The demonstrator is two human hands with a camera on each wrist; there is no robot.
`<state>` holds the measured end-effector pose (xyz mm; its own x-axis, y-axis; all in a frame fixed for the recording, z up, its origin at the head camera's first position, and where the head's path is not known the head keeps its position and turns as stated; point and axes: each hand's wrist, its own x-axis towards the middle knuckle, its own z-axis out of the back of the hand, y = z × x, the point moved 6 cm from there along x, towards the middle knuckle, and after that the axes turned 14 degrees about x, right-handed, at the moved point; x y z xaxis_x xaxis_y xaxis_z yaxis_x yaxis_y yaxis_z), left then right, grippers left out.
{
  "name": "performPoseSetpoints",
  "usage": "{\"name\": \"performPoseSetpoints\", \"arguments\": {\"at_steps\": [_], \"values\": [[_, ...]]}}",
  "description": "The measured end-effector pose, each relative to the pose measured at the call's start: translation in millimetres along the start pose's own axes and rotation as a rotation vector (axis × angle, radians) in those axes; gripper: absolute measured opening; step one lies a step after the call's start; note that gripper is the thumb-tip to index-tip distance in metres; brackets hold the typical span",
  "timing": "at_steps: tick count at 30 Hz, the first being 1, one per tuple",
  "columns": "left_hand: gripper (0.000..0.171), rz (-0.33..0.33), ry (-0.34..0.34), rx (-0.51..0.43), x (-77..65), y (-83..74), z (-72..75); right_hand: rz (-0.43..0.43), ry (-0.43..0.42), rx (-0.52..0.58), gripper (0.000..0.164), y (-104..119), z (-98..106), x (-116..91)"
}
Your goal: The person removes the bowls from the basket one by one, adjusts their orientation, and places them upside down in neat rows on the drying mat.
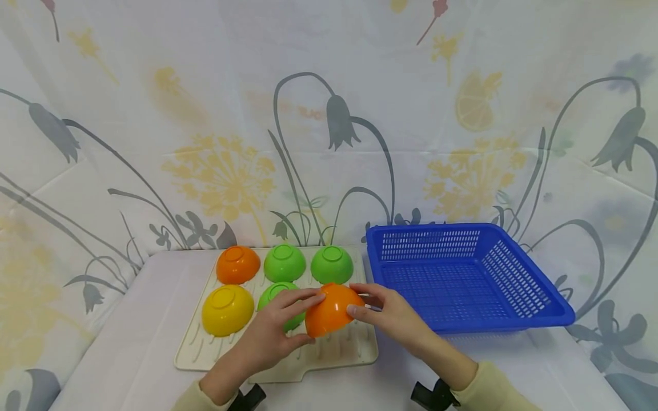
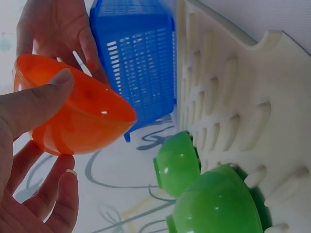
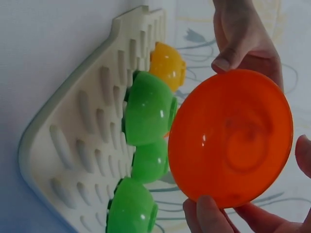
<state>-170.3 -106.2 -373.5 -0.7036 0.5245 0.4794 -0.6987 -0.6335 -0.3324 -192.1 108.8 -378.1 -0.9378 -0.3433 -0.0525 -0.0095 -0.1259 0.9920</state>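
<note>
Both hands hold an orange bowl (image 1: 333, 311) above the front right of a cream drying board (image 1: 344, 351). My left hand (image 1: 275, 325) grips its left side, thumb over the rim and fingers against the outside. On the opposite side, my right hand (image 1: 388, 311) pinches the rim, as the right wrist view shows. The bowl is tilted, its hollow inside (image 3: 233, 141) facing the right wrist camera. Upside down on the board sit another orange bowl (image 1: 238, 265), a yellow bowl (image 1: 227, 311) and several green bowls (image 1: 284, 263), one partly hidden behind my left hand.
A blue plastic basket (image 1: 534, 322) with slotted walls stands right of the board, close to my right hand. White cloth (image 1: 128, 337) covers the table. Behind it hangs a flower-patterned curtain (image 1: 231, 114).
</note>
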Motion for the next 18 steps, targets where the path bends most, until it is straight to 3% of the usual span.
{"name": "performPoseSetpoints", "arguments": {"at_steps": [5,12,18], "values": [[0.077,-0.011,0.010,-0.003,-0.4,-0.9,-1.0,-0.019,0.016,0.031,0.062,-1.9,-0.4,-0.5],[0.083,0.106,0.048,-0.202,-0.9,7.1,-3.3,-0.004,0.115,0.128,0.062,-2.2,-0.7,-2.7],[0.092,0.187,0.091,-0.321,-2.0,12.6,-6.7,0.028,0.232,0.224,0.061,-4.2,-2.6,-2.7]]}}
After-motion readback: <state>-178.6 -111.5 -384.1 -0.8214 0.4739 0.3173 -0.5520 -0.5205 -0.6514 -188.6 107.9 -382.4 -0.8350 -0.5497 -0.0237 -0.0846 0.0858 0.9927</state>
